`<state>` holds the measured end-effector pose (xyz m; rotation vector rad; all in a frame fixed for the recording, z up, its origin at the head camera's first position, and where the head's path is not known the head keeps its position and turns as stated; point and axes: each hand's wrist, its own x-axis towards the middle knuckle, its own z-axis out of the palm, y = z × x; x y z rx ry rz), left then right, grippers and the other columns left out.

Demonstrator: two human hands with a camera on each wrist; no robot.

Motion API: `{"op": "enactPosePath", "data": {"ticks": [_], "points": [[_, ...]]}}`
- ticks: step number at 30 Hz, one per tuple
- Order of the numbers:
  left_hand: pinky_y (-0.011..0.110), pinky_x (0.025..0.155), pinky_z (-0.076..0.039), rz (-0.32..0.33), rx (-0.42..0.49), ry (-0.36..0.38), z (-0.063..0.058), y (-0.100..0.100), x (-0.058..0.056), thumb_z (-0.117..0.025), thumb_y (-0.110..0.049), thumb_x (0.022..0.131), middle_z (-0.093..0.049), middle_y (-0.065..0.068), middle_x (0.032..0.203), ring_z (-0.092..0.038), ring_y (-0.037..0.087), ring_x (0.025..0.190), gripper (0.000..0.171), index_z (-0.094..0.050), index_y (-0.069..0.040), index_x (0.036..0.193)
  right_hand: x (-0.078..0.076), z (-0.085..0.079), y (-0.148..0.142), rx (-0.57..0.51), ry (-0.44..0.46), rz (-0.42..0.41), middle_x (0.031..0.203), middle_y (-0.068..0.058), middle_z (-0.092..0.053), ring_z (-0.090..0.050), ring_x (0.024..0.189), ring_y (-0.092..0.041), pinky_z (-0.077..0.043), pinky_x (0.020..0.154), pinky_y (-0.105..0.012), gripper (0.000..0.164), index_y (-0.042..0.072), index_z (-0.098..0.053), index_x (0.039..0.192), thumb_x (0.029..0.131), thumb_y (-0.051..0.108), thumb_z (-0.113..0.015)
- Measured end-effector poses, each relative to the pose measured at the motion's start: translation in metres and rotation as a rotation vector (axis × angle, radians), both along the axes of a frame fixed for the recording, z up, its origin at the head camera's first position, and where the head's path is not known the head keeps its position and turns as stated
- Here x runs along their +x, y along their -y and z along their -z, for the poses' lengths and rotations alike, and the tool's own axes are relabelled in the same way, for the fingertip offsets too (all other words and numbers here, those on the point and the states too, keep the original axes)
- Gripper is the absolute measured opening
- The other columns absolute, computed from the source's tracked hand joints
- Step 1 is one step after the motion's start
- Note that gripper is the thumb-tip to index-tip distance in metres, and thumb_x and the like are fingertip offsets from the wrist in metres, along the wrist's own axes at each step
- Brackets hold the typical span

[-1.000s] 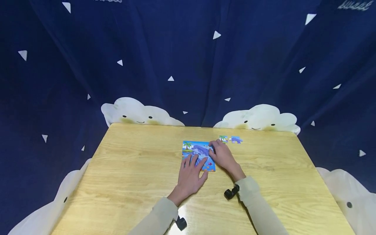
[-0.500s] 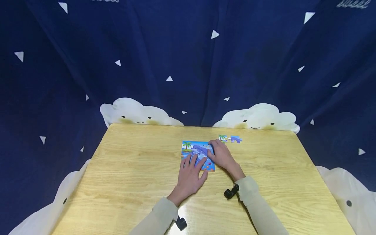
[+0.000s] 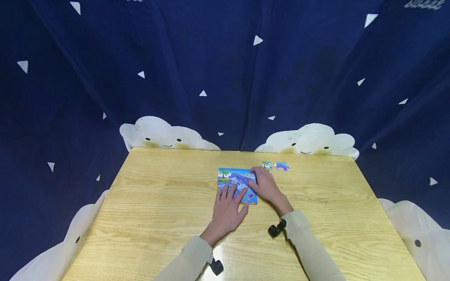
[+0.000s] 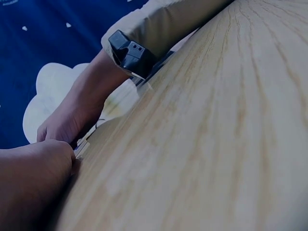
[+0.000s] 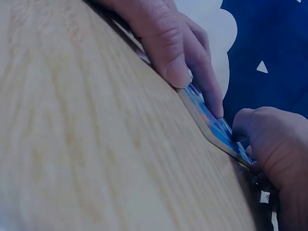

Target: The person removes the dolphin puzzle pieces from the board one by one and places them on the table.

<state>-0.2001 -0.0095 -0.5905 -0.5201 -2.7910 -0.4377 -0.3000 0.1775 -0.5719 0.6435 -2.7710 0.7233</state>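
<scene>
A jigsaw puzzle (image 3: 239, 179) with a purple dolphin, a palm tree and blue sea lies flat on the wooden table. My left hand (image 3: 226, 214) rests on its lower part, fingers spread and straight. At the puzzle's right edge, my right hand (image 3: 268, 188) curls its thumb and fingers round a puzzle piece near the upper right corner; that piece is mostly hidden. In the right wrist view the left thumb and a finger (image 5: 204, 77) press the puzzle's near edge, while the curled right hand (image 5: 274, 144) touches its other end. The left wrist view shows little of the puzzle.
Beyond the right hand lie two loose pieces, one with a palm tree (image 3: 266, 164) and one with a dolphin (image 3: 282, 166). The wooden table (image 3: 158, 203) extends around the hands. A dark blue curtain (image 3: 225, 70) with clouds hangs behind it.
The right thumb has slid slightly left on the puzzle, and the right fingers shift a little at its upper right corner. The left hand stays in place.
</scene>
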Motion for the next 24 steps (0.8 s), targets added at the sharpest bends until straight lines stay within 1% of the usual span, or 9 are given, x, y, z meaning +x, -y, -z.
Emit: {"op": "enactPosePath", "data": {"ticks": [3,5,7,9,11,13,17,21,24], "points": [[0.052,0.108,-0.024,0.0,-0.006,0.008,-0.001,0.0,0.001,-0.041,-0.053,0.096,-0.041,0.006,0.145,-0.027,0.036,0.141,0.054,-0.043,-0.035,0.146,0.001,0.001,0.0,-0.029,0.001,-0.003,0.096,-0.006,-0.057,-0.053,0.089,-0.022,-0.038,0.074,-0.042,0.02,0.011,-0.062,0.101,0.089,0.028,-0.063],[0.052,0.108,-0.024,-0.003,-0.016,0.016,-0.002,0.0,0.001,-0.041,-0.053,0.096,-0.041,0.006,0.146,-0.027,0.035,0.141,0.054,-0.043,-0.035,0.147,0.001,0.002,0.001,-0.042,0.01,-0.004,0.09,-0.003,-0.053,-0.049,0.082,-0.02,-0.034,0.07,-0.039,0.016,0.014,-0.061,0.096,0.089,0.028,-0.063],[0.051,0.109,-0.023,-0.006,-0.026,0.026,-0.003,0.0,0.002,-0.04,-0.053,0.096,-0.04,0.005,0.146,-0.025,0.035,0.142,0.054,-0.042,-0.036,0.147,0.001,0.002,0.002,-0.058,0.021,-0.002,0.09,-0.003,-0.051,-0.047,0.08,-0.02,-0.031,0.068,-0.037,0.018,0.014,-0.062,0.098,0.088,0.029,-0.063],[0.051,0.109,-0.023,-0.007,-0.027,0.024,-0.004,0.0,0.003,-0.04,-0.053,0.096,-0.04,0.005,0.146,-0.026,0.035,0.142,0.054,-0.043,-0.035,0.147,0.002,0.002,0.003,-0.067,0.036,0.003,0.096,-0.004,-0.052,-0.05,0.085,-0.021,-0.031,0.07,-0.037,0.024,0.012,-0.062,0.106,0.089,0.03,-0.063],[0.051,0.108,-0.024,-0.009,-0.021,0.016,-0.005,0.0,0.003,-0.042,-0.053,0.096,-0.041,0.006,0.145,-0.027,0.035,0.141,0.053,-0.044,-0.035,0.146,0.002,0.002,0.003,-0.063,0.05,0.012,0.102,-0.005,-0.053,-0.052,0.091,-0.022,-0.032,0.071,-0.037,0.032,0.011,-0.06,0.113,0.09,0.032,-0.063],[0.051,0.107,-0.025,-0.008,-0.014,-0.002,-0.005,0.001,0.003,-0.043,-0.052,0.095,-0.043,0.006,0.144,-0.029,0.036,0.14,0.053,-0.046,-0.035,0.145,0.002,0.001,0.003,-0.055,0.066,0.022,0.103,-0.006,-0.053,-0.052,0.092,-0.023,-0.033,0.071,-0.038,0.033,0.011,-0.06,0.115,0.091,0.033,-0.062],[0.051,0.108,-0.026,-0.004,-0.013,-0.018,-0.004,-0.001,0.002,-0.042,-0.053,0.095,-0.043,0.006,0.145,-0.03,0.036,0.14,0.053,-0.046,-0.035,0.145,0.001,-0.004,0.003,-0.031,0.069,0.054,0.102,-0.007,-0.054,-0.052,0.089,-0.023,-0.038,0.073,-0.042,0.031,0.01,-0.06,0.115,0.092,0.032,-0.062],[0.05,0.109,-0.024,-0.005,-0.019,0.002,-0.002,-0.002,0.0,-0.038,-0.055,0.096,-0.041,0.005,0.146,-0.028,0.036,0.141,0.053,-0.043,-0.037,0.146,-0.002,-0.01,0.006,0.022,0.061,0.062,0.1,-0.008,-0.056,-0.055,0.087,-0.025,-0.045,0.074,-0.046,0.029,0.009,-0.06,0.112,0.093,0.031,-0.061],[0.049,0.11,-0.023,-0.012,-0.029,0.02,-0.002,-0.001,0.0,-0.037,-0.055,0.096,-0.04,0.005,0.147,-0.027,0.035,0.142,0.053,-0.042,-0.038,0.146,-0.003,-0.013,0.008,0.048,0.066,0.054,0.096,-0.009,-0.057,-0.057,0.08,-0.026,-0.048,0.071,-0.046,0.027,0.008,-0.061,0.109,0.093,0.03,-0.061]]}}
